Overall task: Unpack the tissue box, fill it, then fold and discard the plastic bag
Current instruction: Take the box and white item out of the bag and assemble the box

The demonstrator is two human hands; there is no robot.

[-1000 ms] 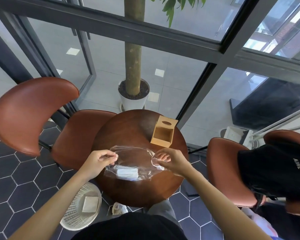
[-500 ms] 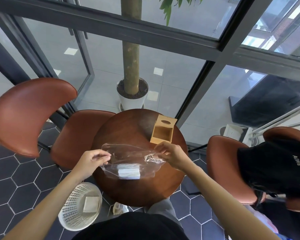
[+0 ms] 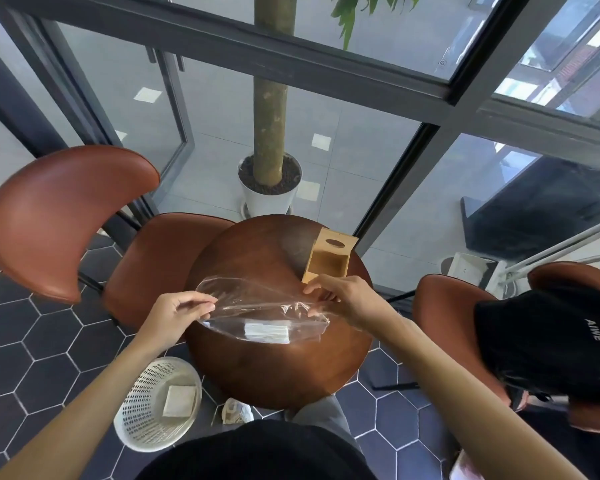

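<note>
A clear plastic bag (image 3: 257,303) is stretched flat over the round wooden table (image 3: 278,368). My left hand (image 3: 181,310) pinches its left edge and my right hand (image 3: 343,296) pinches its right edge. A white stack of tissues (image 3: 266,332) shows through the bag, lying on the table beneath or inside it; I cannot tell which. The wooden tissue box (image 3: 328,259) stands at the table's far right, open side toward me, its lid with an oval slot tipped up behind it. The box looks hollow.
A white mesh waste basket (image 3: 156,403) with a pale flat piece in it stands on the floor at the table's near left. Brown chairs stand left (image 3: 66,216) and right (image 3: 444,327), the right one draped with black cloth. A potted tree (image 3: 269,188) stands behind glass.
Both hands have lifted and pulled the bag farther from me, spreading it wider and flatter. My right hand now sits close to the wooden box. The tissues stay in place.
</note>
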